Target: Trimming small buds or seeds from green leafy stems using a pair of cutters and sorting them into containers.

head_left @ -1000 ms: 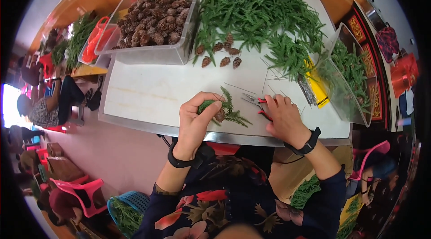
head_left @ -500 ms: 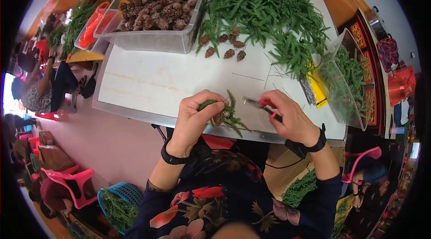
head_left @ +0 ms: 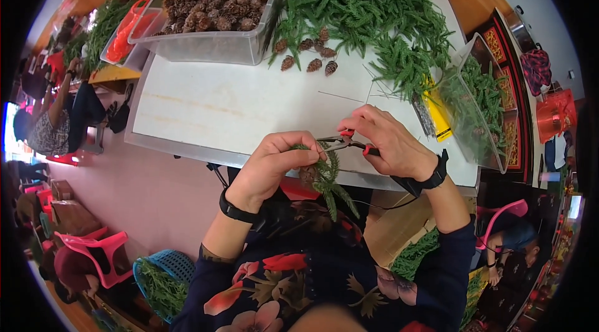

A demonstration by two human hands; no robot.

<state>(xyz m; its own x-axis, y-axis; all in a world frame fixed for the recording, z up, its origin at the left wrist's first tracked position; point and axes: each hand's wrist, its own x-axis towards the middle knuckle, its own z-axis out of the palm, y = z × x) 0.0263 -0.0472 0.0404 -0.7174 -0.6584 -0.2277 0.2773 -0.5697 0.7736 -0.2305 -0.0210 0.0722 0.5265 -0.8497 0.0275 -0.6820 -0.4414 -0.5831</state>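
Note:
My left hand (head_left: 274, 160) pinches a small green artificial pine sprig (head_left: 329, 183) near the table's front edge. A brown pine cone (head_left: 307, 173) sits among its needles, just under my fingers. In my right hand (head_left: 390, 145) is a pair of pliers (head_left: 346, 140) with red and black handles. Their jaws point left and reach the top of the sprig, beside my left fingertips. Whether the jaws grip a wire there is too small to tell.
A clear plastic bin of pine cones (head_left: 221, 1) stands at the back left. Green sprigs (head_left: 368, 4) are heaped behind several loose cones (head_left: 314, 65). Thin wires (head_left: 342, 96) and a yellow packet (head_left: 438, 117) lie on the white table (head_left: 193, 104). A tilted clear bin (head_left: 474, 107) is at right.
My right hand has moved left, bringing the pliers from beside the sprig up to it. The pliers' jaws now show apart from the handles. The sprig has turned slightly, its tips hanging lower.

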